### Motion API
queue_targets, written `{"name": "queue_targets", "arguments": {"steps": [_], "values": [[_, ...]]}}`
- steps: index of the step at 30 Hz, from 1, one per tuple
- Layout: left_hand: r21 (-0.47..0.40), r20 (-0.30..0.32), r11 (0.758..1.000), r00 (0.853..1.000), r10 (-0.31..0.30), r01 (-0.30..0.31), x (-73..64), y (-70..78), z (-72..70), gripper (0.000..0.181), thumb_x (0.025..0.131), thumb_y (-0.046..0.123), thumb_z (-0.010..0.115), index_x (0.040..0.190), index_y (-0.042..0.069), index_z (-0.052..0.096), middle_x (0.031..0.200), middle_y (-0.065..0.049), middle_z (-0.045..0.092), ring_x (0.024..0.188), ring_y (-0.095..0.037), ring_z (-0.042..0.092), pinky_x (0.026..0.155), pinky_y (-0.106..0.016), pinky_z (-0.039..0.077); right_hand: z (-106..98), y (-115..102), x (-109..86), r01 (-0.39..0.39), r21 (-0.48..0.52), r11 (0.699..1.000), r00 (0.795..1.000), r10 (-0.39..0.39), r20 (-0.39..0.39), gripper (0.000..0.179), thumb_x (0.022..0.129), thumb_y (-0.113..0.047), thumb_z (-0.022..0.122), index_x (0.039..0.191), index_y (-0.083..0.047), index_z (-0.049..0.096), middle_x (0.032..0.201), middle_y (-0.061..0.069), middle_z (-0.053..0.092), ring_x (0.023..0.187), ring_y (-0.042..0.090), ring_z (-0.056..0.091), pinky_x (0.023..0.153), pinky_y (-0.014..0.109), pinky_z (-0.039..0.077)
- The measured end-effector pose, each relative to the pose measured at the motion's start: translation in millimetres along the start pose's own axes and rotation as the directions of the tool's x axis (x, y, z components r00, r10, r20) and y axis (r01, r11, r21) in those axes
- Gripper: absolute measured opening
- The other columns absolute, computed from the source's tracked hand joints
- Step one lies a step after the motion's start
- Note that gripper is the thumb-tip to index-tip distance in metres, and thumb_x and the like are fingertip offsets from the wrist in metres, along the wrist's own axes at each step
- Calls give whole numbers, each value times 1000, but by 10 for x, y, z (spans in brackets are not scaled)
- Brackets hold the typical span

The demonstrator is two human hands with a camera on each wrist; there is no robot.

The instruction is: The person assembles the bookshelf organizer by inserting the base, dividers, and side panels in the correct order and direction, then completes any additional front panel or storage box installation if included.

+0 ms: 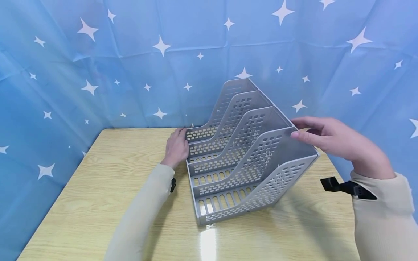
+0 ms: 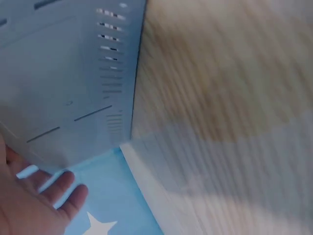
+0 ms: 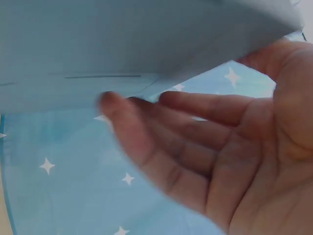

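Observation:
A grey plastic file organizer [image 1: 290, 150] with several slotted compartments is held between both hands over the table, tilted. Its dividers have sloping, perforated sides. The left hand [image 1: 177, 146] holds its low front edge at the far left corner. In the left wrist view, that hand's fingers [image 2: 61, 188] reach under the grey panel [image 2: 54, 88], and its thumb is hidden. At the tall back edge, the right hand [image 1: 330, 139] grips the panel, thumb on the inner side and fingers behind. The right wrist view shows those fingers [image 3: 142, 142] curving against the panel's outer face [image 3: 107, 44].
Beneath lies a light wood-grain table [image 1: 107, 174], with the organizer's shadow on its right part. A blue cloth with white stars [image 1: 196, 29] hangs behind and along the sides. Black straps with a small device [image 1: 349, 188] sit on the wrists.

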State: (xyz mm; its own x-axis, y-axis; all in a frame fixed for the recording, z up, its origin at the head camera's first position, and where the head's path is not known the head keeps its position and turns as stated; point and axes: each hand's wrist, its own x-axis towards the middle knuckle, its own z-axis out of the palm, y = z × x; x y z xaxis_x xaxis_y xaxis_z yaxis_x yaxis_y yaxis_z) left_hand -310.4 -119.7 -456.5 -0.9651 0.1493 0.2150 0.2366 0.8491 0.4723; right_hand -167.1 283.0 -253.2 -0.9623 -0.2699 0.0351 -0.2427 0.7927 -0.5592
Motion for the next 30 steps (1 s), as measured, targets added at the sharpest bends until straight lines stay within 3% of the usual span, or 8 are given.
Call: {"name": "queue_targets", "arguments": {"steps": [3, 6, 11, 15, 17, 20, 25, 30], "values": [[37, -39, 999, 998, -38, 40, -96, -49, -38, 50, 103, 13, 38, 151, 1, 45, 154, -22, 43, 134, -43, 45, 109, -56, 41, 65, 9, -54, 18, 65, 998, 993, -10, -113, 39, 104, -20, 64, 142, -13, 63, 117, -16, 71, 98, -5, 63, 79, 10, 46], [93, -74, 991, 993, -89, 95, -199, -75, -77, 46, 103, 14, 41, 145, -1, 48, 147, -23, 47, 123, -43, 47, 102, -55, 43, 162, 25, -96, 63, 130, 990, 975, -33, -218, 36, 102, -16, 66, 139, -14, 65, 114, -20, 70, 95, -2, 65, 77, 10, 47], [191, -123, 965, 980, -159, 181, -370, -73, -149, 32, 97, 15, 40, 121, -3, 52, 114, -21, 51, 98, -41, 45, 86, -51, 43, 380, 57, -76, 153, 193, 969, 948, -88, -306, 56, 97, -5, 70, 150, -9, 52, 137, 0, 61, 95, -3, 65, 77, 9, 49], [227, -174, 954, 972, -156, 194, -475, -77, -174, 22, 92, 16, 40, 104, 0, 49, 98, -20, 47, 88, -40, 41, 81, -51, 39, 532, 84, -28, 150, 205, 967, 950, -83, -303, 86, 92, -4, 76, 163, -11, 28, 142, 22, 52, 102, -4, 59, 80, 7, 48], [228, -192, 958, 973, -127, 171, -512, -87, -176, 23, 91, 16, 41, 103, -1, 49, 98, -21, 48, 90, -42, 43, 85, -53, 38, 590, 88, -1, 104, 208, 973, 948, -34, -316, 96, 90, -9, 80, 166, -15, 20, 140, 23, 52, 103, -5, 55, 82, 6, 46], [204, -186, 974, 981, -59, 97, -546, -109, -175, 33, 92, 14, 42, 115, -6, 52, 118, -30, 52, 112, -47, 47, 105, -58, 36, 647, 84, 43, 61, 219, 974, 930, 24, -366, 99, 89, -14, 81, 166, -16, 18, 143, 24, 50, 104, -3, 55, 83, 4, 45], [160, -118, 987, 992, 51, -32, -595, -132, -182, 53, 95, 13, 40, 143, -8, 49, 160, -32, 29, 150, -47, 28, 123, -60, 24, 688, 92, 140, -2, 224, 974, 885, 106, -453, 87, 94, -24, 76, 164, -12, 25, 154, 18, 45, 120, 24, 61, 87, 8, 48], [199, -79, 968, 982, 171, -152, -666, -123, -179, 53, 97, 14, 41, 144, -8, 51, 166, -27, 23, 154, -43, 23, 125, -54, 22, 747, 173, 323, -41, 205, 978, 861, 139, -489, 71, 103, -38, 62, 159, -4, 33, 154, 19, 47, 130, 44, 56, 103, 46, 52]]}}
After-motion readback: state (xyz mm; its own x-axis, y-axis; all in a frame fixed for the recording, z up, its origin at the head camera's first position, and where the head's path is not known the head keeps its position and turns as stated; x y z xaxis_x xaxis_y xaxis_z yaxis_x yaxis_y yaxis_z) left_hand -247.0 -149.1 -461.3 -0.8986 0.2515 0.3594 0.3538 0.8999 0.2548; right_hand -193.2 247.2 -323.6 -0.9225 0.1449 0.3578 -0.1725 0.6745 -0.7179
